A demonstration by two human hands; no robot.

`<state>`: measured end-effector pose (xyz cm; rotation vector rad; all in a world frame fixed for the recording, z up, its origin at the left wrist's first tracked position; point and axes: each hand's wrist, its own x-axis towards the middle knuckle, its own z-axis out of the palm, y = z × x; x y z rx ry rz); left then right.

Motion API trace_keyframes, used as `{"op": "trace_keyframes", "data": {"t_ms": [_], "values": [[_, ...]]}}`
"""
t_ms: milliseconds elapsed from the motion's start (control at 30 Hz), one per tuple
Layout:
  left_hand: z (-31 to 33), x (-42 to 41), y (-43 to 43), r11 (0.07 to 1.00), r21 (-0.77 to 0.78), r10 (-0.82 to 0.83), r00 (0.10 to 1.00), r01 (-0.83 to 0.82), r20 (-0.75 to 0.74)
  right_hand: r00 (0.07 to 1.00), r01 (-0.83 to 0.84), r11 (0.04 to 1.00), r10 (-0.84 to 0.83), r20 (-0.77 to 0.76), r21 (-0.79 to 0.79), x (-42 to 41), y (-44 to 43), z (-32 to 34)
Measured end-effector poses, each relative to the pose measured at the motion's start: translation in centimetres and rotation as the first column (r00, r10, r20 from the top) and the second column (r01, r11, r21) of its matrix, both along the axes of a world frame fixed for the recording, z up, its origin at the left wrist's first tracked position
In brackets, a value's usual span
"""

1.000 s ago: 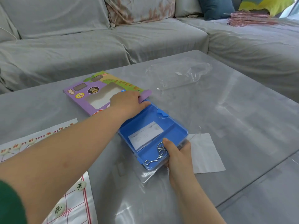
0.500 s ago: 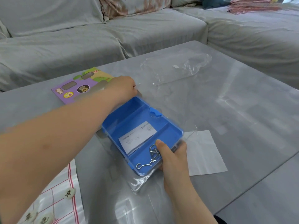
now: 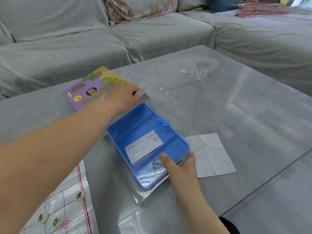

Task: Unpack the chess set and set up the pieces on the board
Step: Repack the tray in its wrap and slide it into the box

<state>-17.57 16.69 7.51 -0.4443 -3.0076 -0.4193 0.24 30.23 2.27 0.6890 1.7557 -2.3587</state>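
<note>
Grey fabric-covered sofa (image 3: 84, 48) spans the view from 9 through 12 to 3 o'clock; grey glossy table (image 3: 244, 115) fills the ground below it.

Blue rectangular plastic tray (image 3: 135, 125) lies at the centre of the table, partly inside a clear plastic sleeve (image 3: 152, 198) that trails off toward 6 o'clock; bearings below are taken from this tray.

- Purple printed cardboard package (image 3: 79, 92): flat, at 11 o'clock.
- Loose clear plastic bag (image 3: 185, 75): at 1 o'clock, apart from the tray.
- White paper sheet (image 3: 212, 157): at 4 o'clock, partly under the sleeve.
- White paper chess board with red lines (image 3: 67, 203): at 8 o'clock, carrying three visible round white chess pieces (image 3: 80, 195).
- White printed slip (image 3: 143, 147) and bent metal wire rings (image 3: 157, 163): inside the tray.

Left hand (image 3: 123, 97): at the tray's 12 o'clock end, fingers closed round the sleeve's edge; right hand (image 3: 180, 169): grasping the tray's 5 o'clock end, thumb on top.
</note>
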Motion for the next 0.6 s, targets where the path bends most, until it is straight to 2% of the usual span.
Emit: {"op": "trace_keyframes", "data": {"t_ms": [167,300,400,500,600], "values": [[-1.8,1.4,1.4,1.000,-0.001,0.014,1.000,-0.014,-0.025,0.999,0.020,0.998,-0.023,0.041,0.053,0.5,0.6,0.4],[-2.3,1.1,1.0,0.998,0.057,0.041,0.999,-0.040,-0.013,0.989,0.138,0.988,-0.141,0.040,0.064,0.4,1.3,1.3],[-2.4,1.3,1.1,0.999,0.045,0.031,0.999,-0.030,-0.024,0.982,0.182,0.978,-0.186,0.032,0.100,0.5,2.0,1.7],[-2.6,1.7,1.3,1.000,0.004,0.024,0.998,-0.024,-0.052,0.993,0.090,0.970,-0.104,0.052,0.224,0.8,2.3,1.4],[-2.4,2.0,1.3,1.000,-0.002,0.024,0.999,-0.024,-0.046,0.997,-0.021,0.920,-0.010,0.077,0.392,1.1,2.8,1.2]]}}
